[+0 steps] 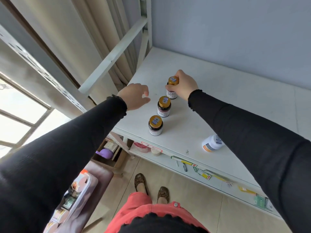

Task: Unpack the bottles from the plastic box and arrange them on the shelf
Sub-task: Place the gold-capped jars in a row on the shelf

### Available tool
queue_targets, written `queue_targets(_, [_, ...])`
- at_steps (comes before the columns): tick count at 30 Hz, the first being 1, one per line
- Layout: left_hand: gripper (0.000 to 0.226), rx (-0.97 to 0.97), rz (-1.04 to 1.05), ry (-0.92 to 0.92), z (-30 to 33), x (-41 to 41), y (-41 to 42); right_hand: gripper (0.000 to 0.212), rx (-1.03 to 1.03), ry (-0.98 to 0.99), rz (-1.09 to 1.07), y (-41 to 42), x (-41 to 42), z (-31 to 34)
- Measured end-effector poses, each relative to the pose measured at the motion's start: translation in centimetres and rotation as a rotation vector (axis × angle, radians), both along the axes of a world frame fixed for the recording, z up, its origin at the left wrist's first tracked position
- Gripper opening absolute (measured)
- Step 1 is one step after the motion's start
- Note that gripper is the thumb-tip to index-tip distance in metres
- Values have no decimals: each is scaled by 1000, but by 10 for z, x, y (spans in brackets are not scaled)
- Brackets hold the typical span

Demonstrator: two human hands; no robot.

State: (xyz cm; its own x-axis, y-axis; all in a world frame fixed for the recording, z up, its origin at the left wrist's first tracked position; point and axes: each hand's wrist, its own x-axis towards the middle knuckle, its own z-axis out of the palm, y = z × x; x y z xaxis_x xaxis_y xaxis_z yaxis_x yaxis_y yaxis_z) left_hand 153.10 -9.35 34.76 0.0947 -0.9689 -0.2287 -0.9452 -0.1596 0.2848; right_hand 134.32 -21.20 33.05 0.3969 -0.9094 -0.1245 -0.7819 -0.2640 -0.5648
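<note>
My right hand (184,86) grips the rearmost dark glass bottle with a gold cap (172,87) standing on the white shelf (218,105). I should seat it flat, in line with the two matching bottles (164,106) in front, before letting go. My left hand (135,96) hovers loosely curled, holding nothing.

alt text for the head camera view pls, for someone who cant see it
Seen from above, a person's right hand grips the farthest of three gold-capped dark bottles lined up on a white shelf, while the left hand hovers open beside the row. A white bottle stands near the shelf's front edge, and a plastic box sits lower left.
</note>
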Motion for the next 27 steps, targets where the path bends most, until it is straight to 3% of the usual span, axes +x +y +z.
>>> queue_targets(8, [29, -61, 25, 73, 1, 2, 27, 70, -134, 50, 5, 9, -2, 11])
queue_targets(12, [28, -145, 44, 97, 12, 11, 66, 39, -337, 0, 176, 40, 10, 48])
queue_targets(16, [26, -189, 69, 83, 18, 35, 129, 21, -411, -103, 433, 110, 40, 66])
queue_targets(21, [22, -160, 213, 60, 7, 86, 230, 16, -309, -151, 690, 203, 98, 45])
queue_targets(27, [24, -52, 466, 52, -24, 167, 371, 19, -123, -78, 819, 309, 183, -14])
